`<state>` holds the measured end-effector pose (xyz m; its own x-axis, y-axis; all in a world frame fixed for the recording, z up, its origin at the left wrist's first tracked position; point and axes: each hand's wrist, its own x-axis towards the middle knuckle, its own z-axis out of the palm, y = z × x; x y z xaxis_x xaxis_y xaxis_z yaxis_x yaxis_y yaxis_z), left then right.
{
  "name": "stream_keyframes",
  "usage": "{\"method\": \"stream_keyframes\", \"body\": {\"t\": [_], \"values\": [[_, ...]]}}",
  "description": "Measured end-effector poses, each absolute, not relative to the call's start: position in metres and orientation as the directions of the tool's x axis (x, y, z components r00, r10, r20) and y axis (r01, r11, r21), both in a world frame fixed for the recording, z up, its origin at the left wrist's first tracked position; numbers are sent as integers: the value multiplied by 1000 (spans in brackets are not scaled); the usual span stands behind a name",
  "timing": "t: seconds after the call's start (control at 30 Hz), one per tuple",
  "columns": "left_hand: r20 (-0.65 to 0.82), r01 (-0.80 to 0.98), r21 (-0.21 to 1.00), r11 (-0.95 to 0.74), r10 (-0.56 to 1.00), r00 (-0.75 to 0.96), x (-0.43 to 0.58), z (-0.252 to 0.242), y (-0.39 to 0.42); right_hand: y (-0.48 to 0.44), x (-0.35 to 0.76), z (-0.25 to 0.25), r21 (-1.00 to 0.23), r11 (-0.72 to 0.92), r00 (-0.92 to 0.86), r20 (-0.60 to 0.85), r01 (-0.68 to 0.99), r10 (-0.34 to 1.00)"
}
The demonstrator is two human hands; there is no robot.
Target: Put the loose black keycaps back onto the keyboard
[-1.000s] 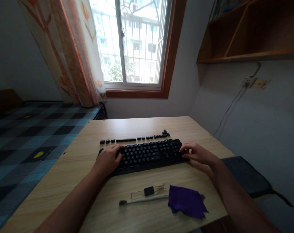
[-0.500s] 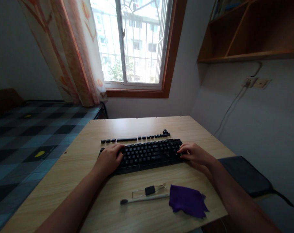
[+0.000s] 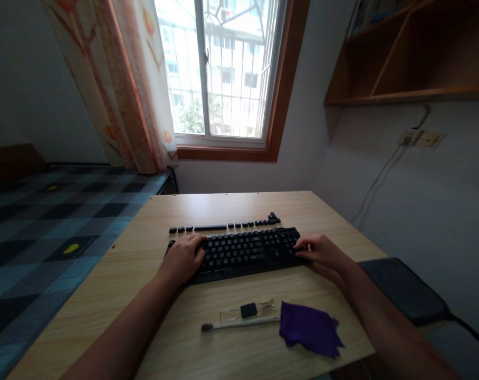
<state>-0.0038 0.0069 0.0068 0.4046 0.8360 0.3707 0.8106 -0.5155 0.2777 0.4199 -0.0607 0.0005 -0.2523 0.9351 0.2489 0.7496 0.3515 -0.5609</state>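
1. Keyboard (image 3: 239, 253) mid worktop (image 3: 223, 206), loose caps (image 3: 211, 227) toward far edge.
2. L hand (image 3: 186, 258) on kbd's left end, grip unclear; should prob. brace.
3. R hand (image 3: 316, 250) at right end, can't tell if pinching; light touch prob. best.

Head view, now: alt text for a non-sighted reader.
A person's left hand and right hand are at opposite ends of a black keyboard on a wood-grain table. Loose keycaps lie beyond it; nearer lie a brush, wire tool and purple cloth.
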Motion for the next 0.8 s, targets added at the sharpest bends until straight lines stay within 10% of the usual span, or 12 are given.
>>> {"method": "stream_keyframes", "body": {"t": [0.8], "values": [[380,801,286,-526,829,409,-4,5,7,-70,417,16,-381,282,-283,54,881,957]]}}
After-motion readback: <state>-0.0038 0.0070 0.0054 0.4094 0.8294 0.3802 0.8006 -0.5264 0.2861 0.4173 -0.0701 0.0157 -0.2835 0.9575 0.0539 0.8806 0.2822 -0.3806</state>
